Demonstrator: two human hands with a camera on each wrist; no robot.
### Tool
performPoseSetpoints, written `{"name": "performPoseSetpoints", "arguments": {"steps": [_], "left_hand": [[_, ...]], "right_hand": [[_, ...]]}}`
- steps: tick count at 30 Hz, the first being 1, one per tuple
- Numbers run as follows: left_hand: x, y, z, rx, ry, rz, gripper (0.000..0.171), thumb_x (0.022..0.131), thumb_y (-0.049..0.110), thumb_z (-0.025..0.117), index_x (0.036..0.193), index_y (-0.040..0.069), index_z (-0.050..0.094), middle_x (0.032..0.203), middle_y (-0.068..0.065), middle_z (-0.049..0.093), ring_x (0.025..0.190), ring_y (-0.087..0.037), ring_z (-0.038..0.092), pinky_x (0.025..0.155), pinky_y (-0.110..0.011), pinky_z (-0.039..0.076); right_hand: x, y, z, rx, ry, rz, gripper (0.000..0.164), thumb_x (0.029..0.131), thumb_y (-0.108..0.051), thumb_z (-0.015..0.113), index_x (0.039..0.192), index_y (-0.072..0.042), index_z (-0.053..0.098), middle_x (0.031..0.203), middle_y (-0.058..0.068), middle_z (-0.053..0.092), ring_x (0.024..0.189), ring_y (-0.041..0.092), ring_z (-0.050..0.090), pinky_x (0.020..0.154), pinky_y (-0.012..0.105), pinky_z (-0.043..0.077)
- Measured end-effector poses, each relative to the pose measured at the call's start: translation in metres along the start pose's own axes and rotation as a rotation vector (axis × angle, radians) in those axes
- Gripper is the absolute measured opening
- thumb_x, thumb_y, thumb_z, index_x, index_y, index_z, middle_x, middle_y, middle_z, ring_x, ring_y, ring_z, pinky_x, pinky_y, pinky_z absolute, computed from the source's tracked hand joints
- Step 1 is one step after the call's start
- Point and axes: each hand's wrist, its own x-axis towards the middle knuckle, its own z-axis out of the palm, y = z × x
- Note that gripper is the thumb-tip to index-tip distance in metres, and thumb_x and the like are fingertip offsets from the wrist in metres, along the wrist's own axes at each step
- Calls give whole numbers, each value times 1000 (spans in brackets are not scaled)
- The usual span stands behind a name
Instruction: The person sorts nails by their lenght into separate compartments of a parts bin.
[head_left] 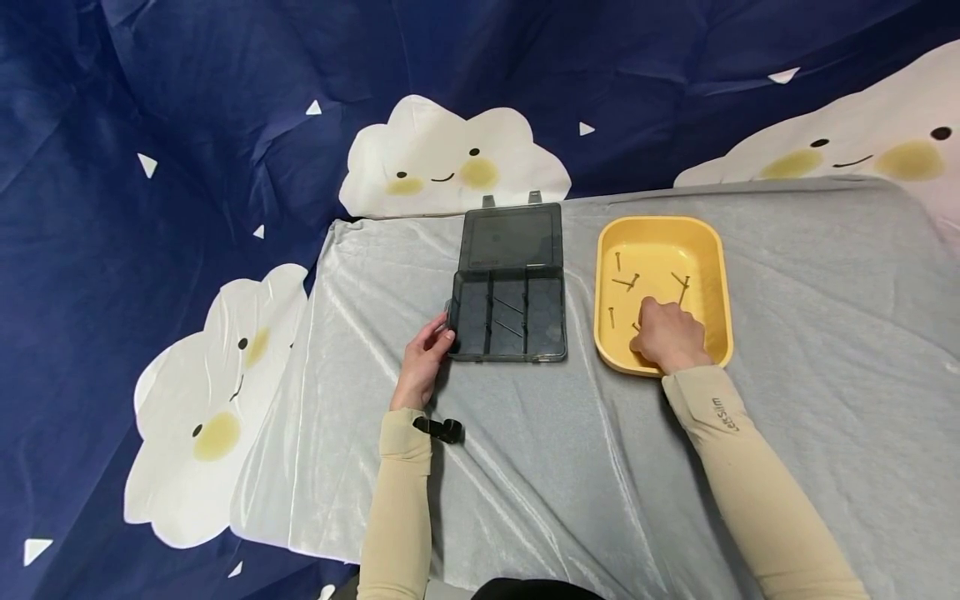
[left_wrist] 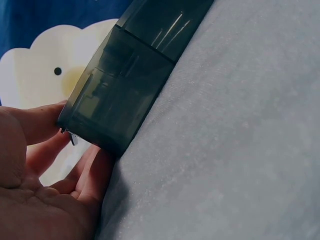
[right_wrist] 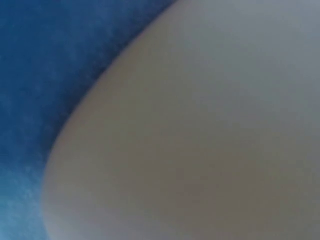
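A dark translucent compartment box (head_left: 468,312) lies with its lid (head_left: 512,237) folded back. Two long screws (head_left: 508,328) lie slanted in its middle section. At the box's left edge, my left hand (head_left: 424,358) holds the near corner; the left wrist view has the thumb on the rim and fingers against the side. My right hand (head_left: 671,333) reaches down into a yellow tub (head_left: 718,287), fingers bent toward its floor. Right beside those fingers lies a screw (head_left: 636,327). The right fingertips are hidden, so I cannot tell whether they pinch anything.
Several more screws (head_left: 611,317) are scattered over the tub's floor. A grey cloth (head_left: 525,467) covers the table under both containers. Behind the table hangs a dark blue curtain (head_left: 637,67) with cloud faces. The right wrist view is mostly a blurred pale surface.
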Motion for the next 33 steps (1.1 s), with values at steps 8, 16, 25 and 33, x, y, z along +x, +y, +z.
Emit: {"name": "performPoseSetpoints", "arguments": {"steps": [8,16,25,33], "left_hand": [[0,-1,-1,22,6,2,42,95,14,63,137,14,56,133,-14,57,111,-12,55,85,-22,45],[0,-1,-1,15,0,3,42,95,13,62,137,14,56,134,-15,57,113,-12,54,86,-22,45],[-3,3,-1,11,-25,-2,44,96,13,61,139,13,54,138,-17,54,115,-13,53,95,-28,43],[-1,0,-1,10,-11,1,43,95,13,62,137,14,56,135,-15,56,116,-13,53,91,-24,44]], "right_hand": [[-2,1,2,4,39,-15,18,75,-13,64,86,-1,56,85,25,60,79,45,58,59,53,44],[-3,1,4,5,62,-20,14,74,-13,61,82,-3,56,82,23,60,77,43,58,57,51,42],[-6,1,5,19,84,-30,9,75,-11,59,79,-6,54,78,20,59,73,40,57,57,50,40],[-7,-1,3,29,104,-35,9,76,-12,60,79,-7,54,77,18,57,71,38,55,57,48,39]]}}
